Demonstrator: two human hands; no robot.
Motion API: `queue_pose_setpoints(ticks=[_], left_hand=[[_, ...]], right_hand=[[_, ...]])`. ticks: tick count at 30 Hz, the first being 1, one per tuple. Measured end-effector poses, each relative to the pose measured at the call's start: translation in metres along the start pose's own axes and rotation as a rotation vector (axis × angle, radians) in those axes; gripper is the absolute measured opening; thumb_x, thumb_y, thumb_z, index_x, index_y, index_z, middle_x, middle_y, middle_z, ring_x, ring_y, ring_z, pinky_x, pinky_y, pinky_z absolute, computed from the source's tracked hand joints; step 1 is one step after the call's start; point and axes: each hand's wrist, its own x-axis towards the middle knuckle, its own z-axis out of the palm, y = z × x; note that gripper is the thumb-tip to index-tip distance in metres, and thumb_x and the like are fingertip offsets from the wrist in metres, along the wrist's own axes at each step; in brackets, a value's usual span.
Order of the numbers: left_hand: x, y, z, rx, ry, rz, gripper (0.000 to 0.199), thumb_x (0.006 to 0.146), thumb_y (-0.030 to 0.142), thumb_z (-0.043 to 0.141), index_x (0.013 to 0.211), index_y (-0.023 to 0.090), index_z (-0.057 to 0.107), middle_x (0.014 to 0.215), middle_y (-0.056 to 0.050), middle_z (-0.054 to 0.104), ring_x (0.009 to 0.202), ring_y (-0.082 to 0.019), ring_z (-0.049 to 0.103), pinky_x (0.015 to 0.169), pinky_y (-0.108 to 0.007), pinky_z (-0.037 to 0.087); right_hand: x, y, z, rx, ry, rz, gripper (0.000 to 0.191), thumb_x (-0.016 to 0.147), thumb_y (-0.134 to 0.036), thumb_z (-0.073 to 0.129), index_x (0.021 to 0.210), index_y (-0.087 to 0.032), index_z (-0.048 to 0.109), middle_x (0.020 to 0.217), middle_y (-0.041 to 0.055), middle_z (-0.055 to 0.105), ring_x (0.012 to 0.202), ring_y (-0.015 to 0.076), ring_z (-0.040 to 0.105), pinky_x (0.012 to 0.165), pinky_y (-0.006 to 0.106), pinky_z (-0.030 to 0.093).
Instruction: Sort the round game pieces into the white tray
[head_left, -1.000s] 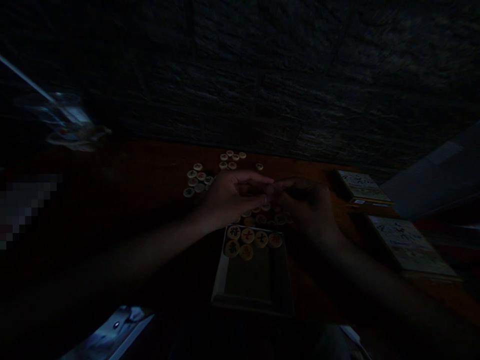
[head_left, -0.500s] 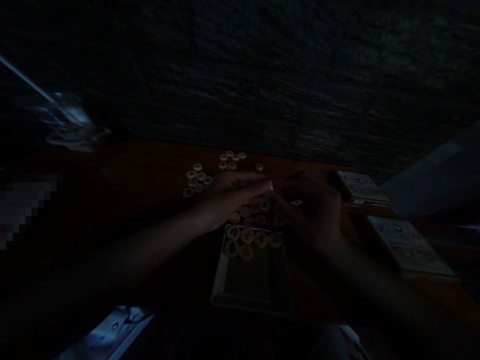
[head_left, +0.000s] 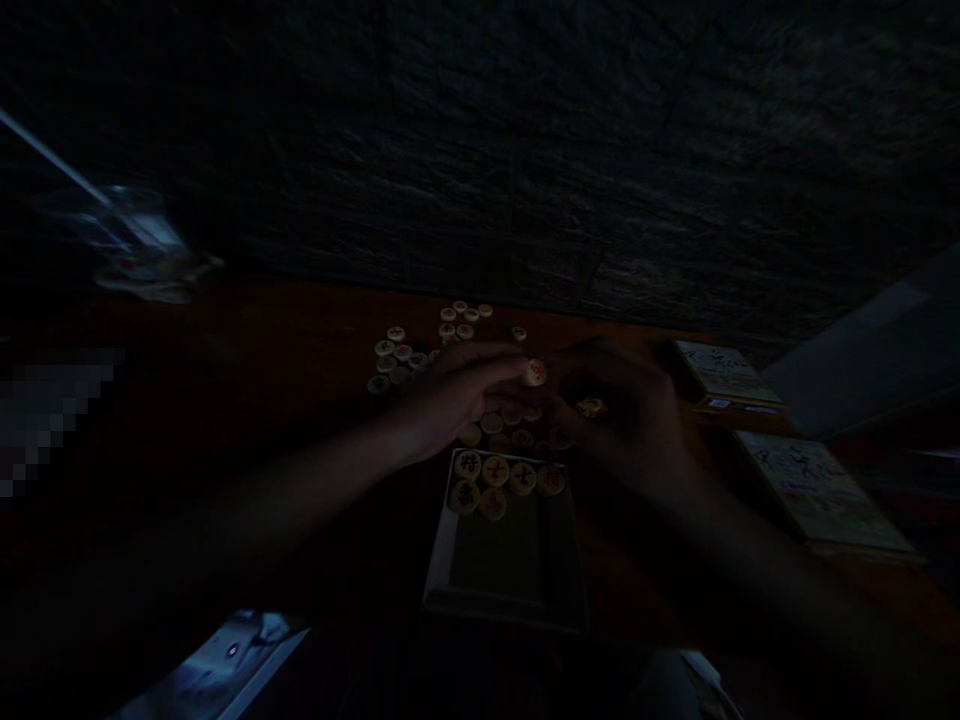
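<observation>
The view is very dark. A round game piece with a red character (head_left: pixel 535 372) is pinched at the fingertips of my left hand (head_left: pixel 469 395). My right hand (head_left: pixel 626 405) is close on its right, thumb and fingers curved towards that piece; whether they touch it is unclear. Below the hands lies a shallow box (head_left: pixel 439 550) with several round pieces, marked in red or black, in two rows at its far end. More loose pieces (head_left: pixel 385 364) lie on the table beyond and under the hands.
Two flat illustrated boxes (head_left: pixel 724 372) (head_left: pixel 821 490) lie at the right of the wooden table (head_left: pixel 300 320). A clear container (head_left: pixel 146 245) stands at the far left. Behind rises a dark stone wall (head_left: pixel 465 180). A lit printed object (head_left: pixel 217 665) shows at the lower left.
The piece in my left hand has turned so that its red face shows. My right fingers have shifted slightly, with a little more of the small yellowish thing behind them showing.
</observation>
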Motion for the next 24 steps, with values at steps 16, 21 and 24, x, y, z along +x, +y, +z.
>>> queue_pose_setpoints(ticks=[16, 21, 24], left_hand=[[0.002, 0.010, -0.011, 0.325, 0.272, 0.119, 0.035, 0.088, 0.046, 0.060, 0.090, 0.017, 0.079, 0.073, -0.003, 0.069, 0.056, -0.012, 0.056, 0.050, -0.024, 0.038], [0.003, 0.010, -0.010, 0.331, 0.255, 0.104, 0.029, 0.083, 0.042, 0.066, 0.087, 0.016, 0.078, 0.071, -0.004, 0.069, 0.057, -0.012, 0.055, 0.051, -0.024, 0.038], [0.002, 0.008, -0.009, 0.336, 0.240, 0.110, 0.026, 0.081, 0.040, 0.067, 0.085, 0.016, 0.078, 0.068, -0.003, 0.068, 0.057, -0.011, 0.055, 0.051, -0.023, 0.037]], right_hand=[[-0.005, -0.031, -0.006, 0.160, -0.366, -0.065, 0.022, 0.080, -0.019, 0.082, 0.100, -0.023, 0.075, 0.099, 0.0036, 0.074, 0.088, 0.0178, 0.070, 0.074, 0.028, 0.054], [-0.014, -0.035, 0.004, 0.111, -0.600, -0.169, 0.019, 0.085, -0.013, 0.074, 0.101, -0.021, 0.075, 0.106, 0.0052, 0.074, 0.097, 0.0188, 0.069, 0.081, 0.030, 0.054], [-0.017, -0.034, 0.007, 0.069, -0.607, -0.191, 0.017, 0.087, -0.014, 0.072, 0.104, -0.019, 0.074, 0.108, 0.0072, 0.073, 0.097, 0.0197, 0.068, 0.081, 0.031, 0.053]])
